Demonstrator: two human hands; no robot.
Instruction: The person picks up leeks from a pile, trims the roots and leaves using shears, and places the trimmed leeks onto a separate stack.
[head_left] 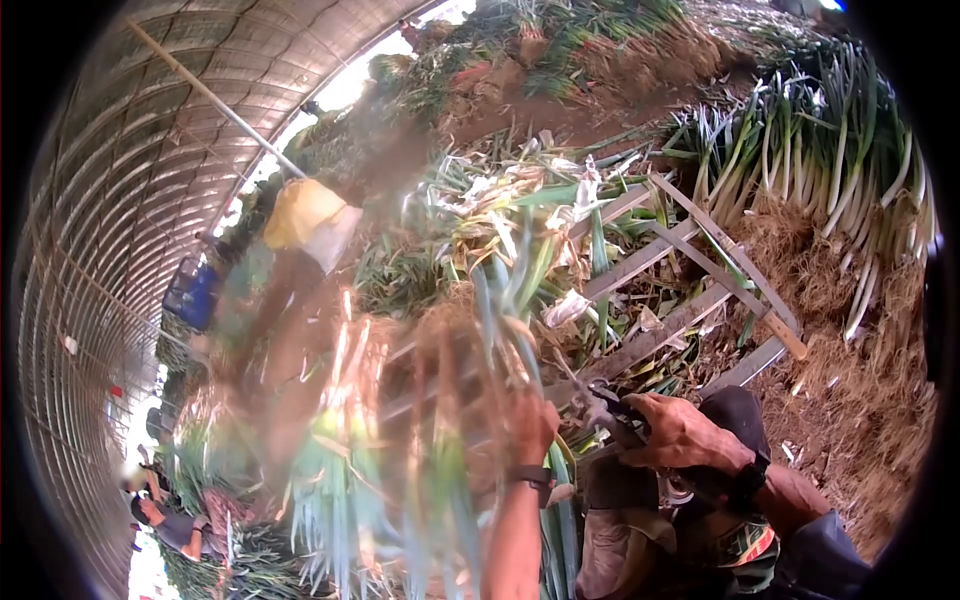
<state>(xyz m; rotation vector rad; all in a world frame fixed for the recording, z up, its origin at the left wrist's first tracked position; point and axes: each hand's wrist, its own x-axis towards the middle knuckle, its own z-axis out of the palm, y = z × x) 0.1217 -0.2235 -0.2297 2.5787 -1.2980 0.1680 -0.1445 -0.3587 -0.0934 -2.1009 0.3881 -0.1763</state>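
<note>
My left hand (532, 432), with a dark band on the wrist, is closed around a leek; its fingers are partly blurred. Green leek leaves (562, 525) hang below that hand. To its right, my right hand (682, 432) is wrapped around the dark handle of a tool (630, 405). A narrow metal part of this tool points up and left towards my left hand; its exact kind is hard to make out. Left of my hands lie bunches of leeks (345, 440) with leaves towards me and roots away, smeared by a blur.
A wooden frame (655, 260) stands ahead over trimmed leaves (520, 210). A light wooden handle (787, 337) lies at its right end. Leeks with roots (830, 150) are piled at right. A blue container (190, 293) and another person (180, 520) are at far left.
</note>
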